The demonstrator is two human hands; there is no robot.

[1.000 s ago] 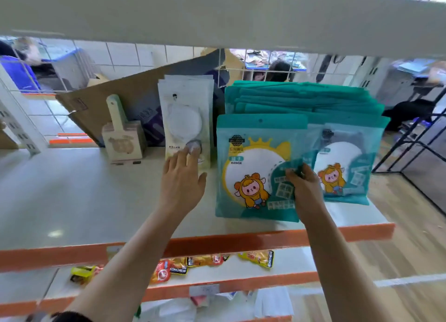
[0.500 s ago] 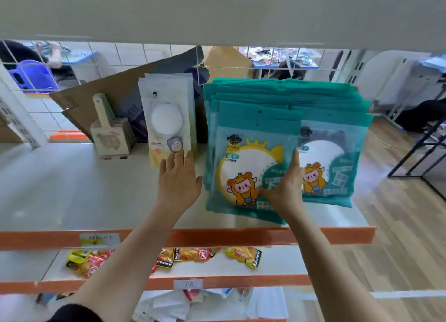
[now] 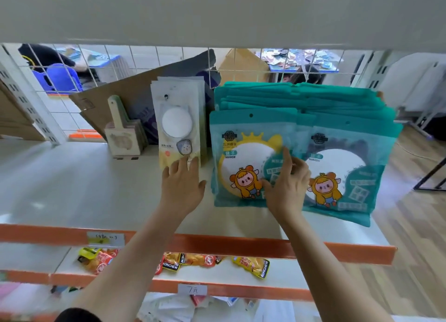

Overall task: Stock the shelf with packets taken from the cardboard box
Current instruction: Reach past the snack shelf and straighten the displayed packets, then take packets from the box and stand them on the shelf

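Shelf board (image 3: 72, 177) carries upright rows. Left hand (image 3: 183, 184), fingers flat, steadies the pale packets (image 3: 177, 128); right hand (image 3: 287, 189), gripping nothing, presses the front teal packet (image 3: 243, 148), evidently squaring it against its stack (image 3: 301, 97).

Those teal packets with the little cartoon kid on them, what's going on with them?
A person is stocking a shop shelf. Their right hand presses on the front teal plastic mirror packet, which stands upright at the head of a row on the white shelf with the orange front edge. Their left hand touches the bottom of the pale white-and-yellow packets beside it. A second row of teal packets stands to the right.
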